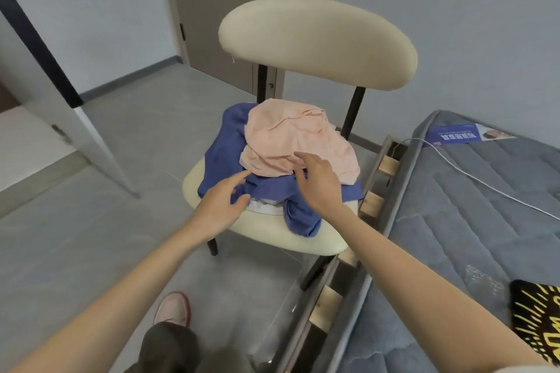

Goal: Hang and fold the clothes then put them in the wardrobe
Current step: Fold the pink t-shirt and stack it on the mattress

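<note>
Obs: A crumpled pale pink cloth garment (297, 142) is lying on top of a rumpled blue cloth garment (225, 142). Both are sitting on the seat of a cream padded chair (272, 230) with an oval backrest and dark legs. A strip of white fabric (263, 208) is showing under the blue garment's front edge, and one blue fold is hanging over the front of the seat.

Left hand (222, 201): reaching over the front left of the pile, fingers straight and loose, gripping nothing. The index finger is pointing at the pink garment's lower left edge; contact cannot be told.

Right hand (319, 183): reaching over the front right of the pile, fingers spread and released, fingertips at the pink garment's lower edge, no fabric pinched.

Surroundings: A grey quilted mattress (454, 221) is lying just right of the chair, with a thin white cable (472, 179) running across it and a black fabric piece with yellow print (536, 321) at its near edge. A pink shoe (172, 309) is standing on the grey floor below. A grey door (224, 9) is standing behind the chair.
</note>
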